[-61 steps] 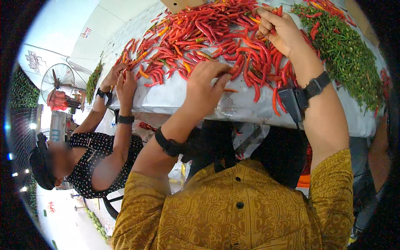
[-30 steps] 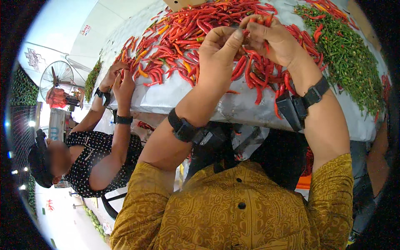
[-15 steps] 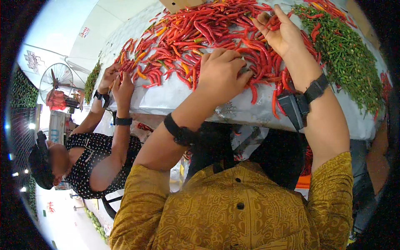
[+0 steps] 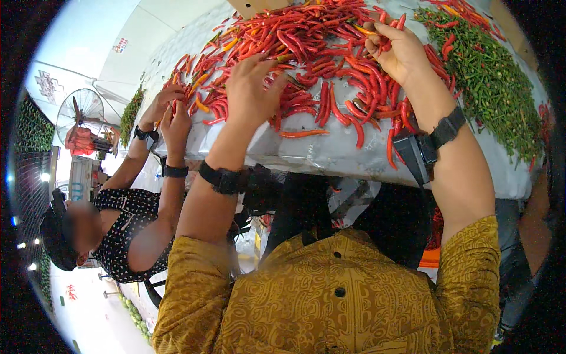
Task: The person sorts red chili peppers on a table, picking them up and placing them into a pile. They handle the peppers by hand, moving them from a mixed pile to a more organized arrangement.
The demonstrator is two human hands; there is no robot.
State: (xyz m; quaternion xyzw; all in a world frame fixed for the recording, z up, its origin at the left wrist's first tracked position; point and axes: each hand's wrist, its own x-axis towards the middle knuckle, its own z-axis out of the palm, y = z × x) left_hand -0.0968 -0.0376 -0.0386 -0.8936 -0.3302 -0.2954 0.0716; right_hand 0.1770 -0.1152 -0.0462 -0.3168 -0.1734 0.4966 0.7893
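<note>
My left hand [image 4: 250,91] reaches over a heap of red chillies [image 4: 306,26], some orange ones among them, with its fingers apart and slightly bent; its fingertips are near the peppers. Upper right of it, my right hand [image 4: 398,56] is raised above the heap, palm turned up, fingers curled round red chillies that stick up from it. Loose red chillies [image 4: 330,106] lie between my hands on the plastic-covered table [image 4: 283,153]. Beside my right hand spreads a pile of green chillies or stems [image 4: 477,76] with a few red ones.
At left a co-worker in a dotted top [image 4: 130,230] has both hands [image 4: 174,124] at the chillies. Cardboard boxes [image 4: 256,6] stand at the back. A fan [image 4: 79,115] and a small green pile [image 4: 132,112] are farther left. Another person's arm [image 4: 533,230] shows at far right.
My left hand was up by my right hand a second ago, then dropped to the middle peppers, and is now farther left. My right hand's spread fingers have curled in again around chillies.
</note>
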